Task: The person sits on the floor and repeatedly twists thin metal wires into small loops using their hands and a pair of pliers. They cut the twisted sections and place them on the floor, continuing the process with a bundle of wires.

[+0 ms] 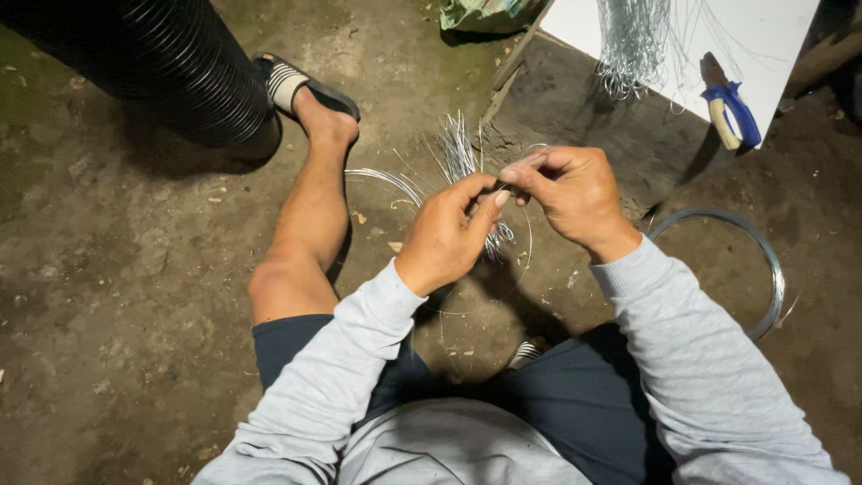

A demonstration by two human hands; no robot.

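Observation:
I sit on a dirt floor with both hands raised in front of me. My left hand [446,235] grips a bundle of short silver wire pieces [460,151], whose ends fan out above my fingers. My right hand [567,191] pinches a single thin wire [528,235] between thumb and forefinger, right beside the left hand's fingertips. That wire curves in a loop down below my hands. Both arms wear grey sleeves.
A black ribbed pipe [171,63] lies at the upper left beside my sandalled foot [301,90]. A white board [772,36] at the upper right carries a wire bundle [633,45] and blue-handled pliers [729,103]. A coil of thick wire [763,260] lies at the right.

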